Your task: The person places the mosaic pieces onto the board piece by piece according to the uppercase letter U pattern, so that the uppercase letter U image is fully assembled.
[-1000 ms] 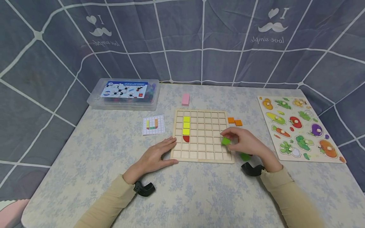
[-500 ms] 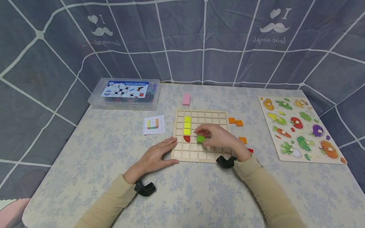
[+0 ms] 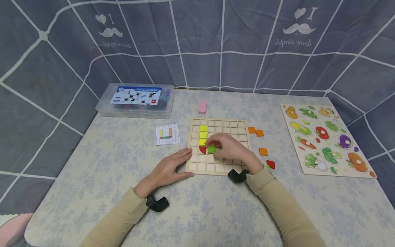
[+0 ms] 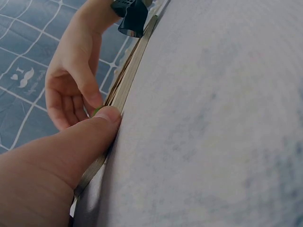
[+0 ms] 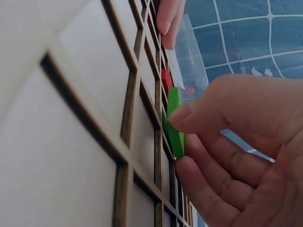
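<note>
My right hand point(image 3: 229, 147) pinches a green square tile point(image 3: 211, 150) between thumb and fingers, low over the wooden grid board point(image 3: 222, 167). In the right wrist view the tile point(image 5: 174, 127) stands tilted at the cell walls. Just left of it lies a red quarter-round tile point(image 3: 202, 150) in its cell. Several yellow square tiles point(image 3: 203, 134) fill a column above the red one. My left hand point(image 3: 166, 168) rests with fingers straight at the board's left edge; in the left wrist view its thumb point(image 4: 90, 142) presses on the board's side.
Left of the board lies a pattern card point(image 3: 167, 134). Orange tiles point(image 3: 263, 151) and a red tile point(image 3: 271, 164), partly over a green piece, lie to the right. A pink block point(image 3: 202, 107), a clear plastic box point(image 3: 135, 111) and a vegetable puzzle board point(image 3: 327, 137) stand farther off.
My right hand has carried the green tile leftward from the board's right edge to the cell beside the red tile. The left hand has stayed in place.
</note>
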`<state>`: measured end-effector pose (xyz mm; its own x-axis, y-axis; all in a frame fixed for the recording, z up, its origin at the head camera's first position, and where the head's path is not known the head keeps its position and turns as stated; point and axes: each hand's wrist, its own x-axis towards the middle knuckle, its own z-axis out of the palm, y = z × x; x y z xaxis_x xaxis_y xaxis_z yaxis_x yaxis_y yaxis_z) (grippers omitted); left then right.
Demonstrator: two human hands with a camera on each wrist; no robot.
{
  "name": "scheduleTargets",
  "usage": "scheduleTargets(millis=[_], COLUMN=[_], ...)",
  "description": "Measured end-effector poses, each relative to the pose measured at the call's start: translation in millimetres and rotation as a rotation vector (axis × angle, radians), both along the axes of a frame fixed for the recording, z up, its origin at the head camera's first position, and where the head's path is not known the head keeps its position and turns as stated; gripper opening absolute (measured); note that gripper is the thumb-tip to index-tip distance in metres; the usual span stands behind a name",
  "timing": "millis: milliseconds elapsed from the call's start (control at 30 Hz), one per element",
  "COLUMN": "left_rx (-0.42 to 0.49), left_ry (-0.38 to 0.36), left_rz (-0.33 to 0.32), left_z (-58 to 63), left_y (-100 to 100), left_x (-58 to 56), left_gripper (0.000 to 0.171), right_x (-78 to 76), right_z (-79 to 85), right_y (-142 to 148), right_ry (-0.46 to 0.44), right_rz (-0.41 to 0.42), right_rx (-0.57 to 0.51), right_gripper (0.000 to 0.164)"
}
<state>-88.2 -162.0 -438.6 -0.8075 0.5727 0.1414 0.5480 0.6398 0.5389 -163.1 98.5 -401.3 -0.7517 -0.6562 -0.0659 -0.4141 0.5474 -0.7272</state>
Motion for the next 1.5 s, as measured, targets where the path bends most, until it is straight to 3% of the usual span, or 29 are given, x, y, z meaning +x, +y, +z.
scheduleTargets(millis=[567,800,1133,1333,1500], left_rx=[0.007,-0.001,0.001,0.005,0.009], left_ry=[0.004,0.003,0.008,0.008,0.014], left_rz=[-0.004,-0.006,-0.01,-0.011,-0.012], left_z=[-0.9,-1.5,-0.3,0.9,0.2], left_y=[-0.2,-0.8,-1.0,-1.1,-1.5], left_x=[-1.4,-0.7,-0.6,-0.3,-0.4], left_gripper=[0.074,0.074,0.074,0.074,0.074], right_x=[0.5,3.5,8.3,16.1,26.9], right_z=[1.8,14.8,40.7,46.5,47.3], right_y=[-0.9,9.9,50.9,87.0,111.8], right_ry=[-0.001,-0.014,0.046,0.137,0.143], right_rz=[-0.013,-0.043,-0.107,-0.166,-0.233], right_rx=[-0.033,-0.033,-0.041,-0.077,-0.053], right_gripper=[0.039,0.039,0.034,0.029,0.03])
